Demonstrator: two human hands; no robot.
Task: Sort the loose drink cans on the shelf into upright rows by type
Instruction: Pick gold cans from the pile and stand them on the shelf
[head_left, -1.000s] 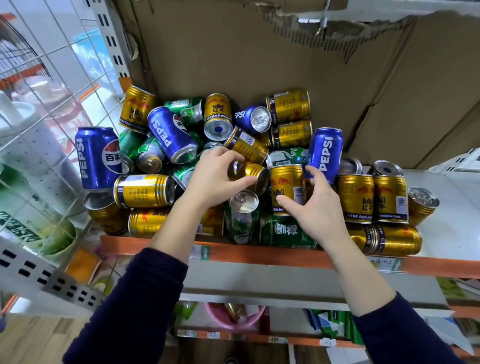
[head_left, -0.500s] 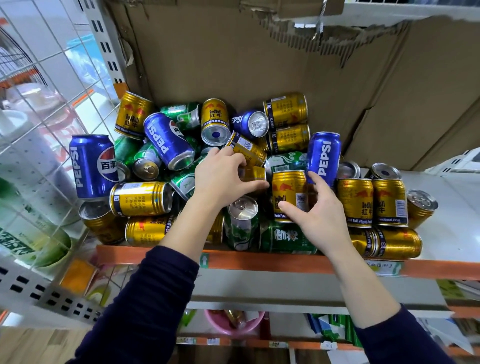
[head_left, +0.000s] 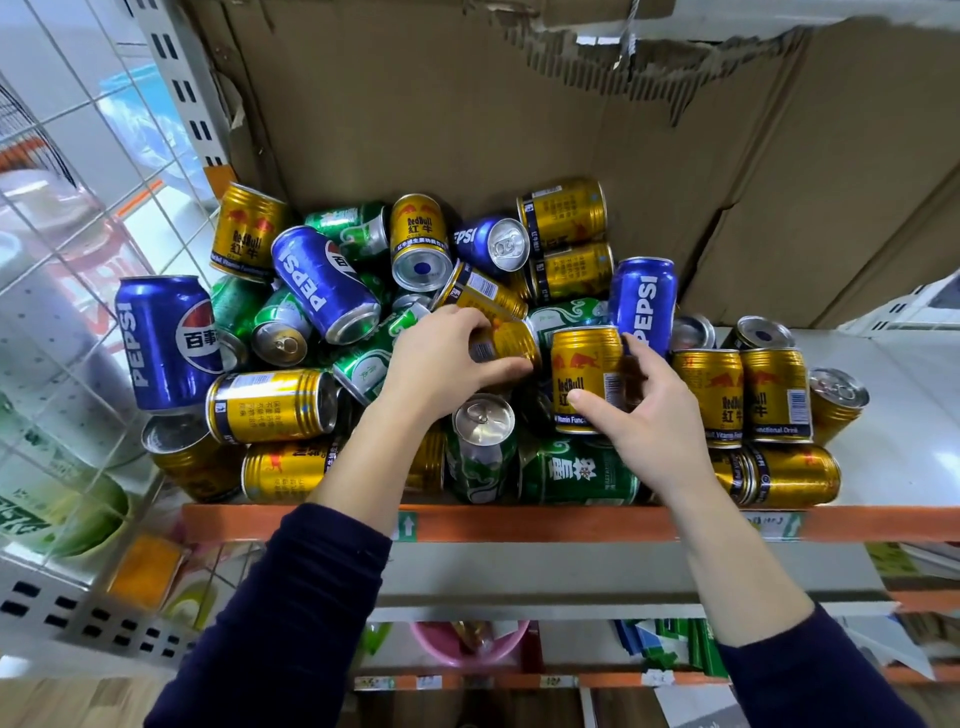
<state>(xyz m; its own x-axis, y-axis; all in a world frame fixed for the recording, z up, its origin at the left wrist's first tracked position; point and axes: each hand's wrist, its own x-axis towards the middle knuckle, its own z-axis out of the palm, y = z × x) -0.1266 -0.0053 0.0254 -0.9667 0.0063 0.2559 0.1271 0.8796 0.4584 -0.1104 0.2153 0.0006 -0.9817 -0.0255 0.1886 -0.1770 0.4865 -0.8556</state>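
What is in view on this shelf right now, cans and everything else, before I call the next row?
Gold Red Bull cans: at least fifteen, gold, mostly lying in the pile; a few upright at right.
Pepsi cans: four, blue, spread across the pile.
Green cans: at least seven, green, mid-pile and front edge.
Shelf: one, orange front rail, under the cans.
Cardboard: a few sheets, brown, torn, behind the pile.
Wire panel: one, white, left side.
Pink bowl: one, pink, lower shelf.
Left hand: grips a lying gold can.
Right hand: grips an upright gold can.
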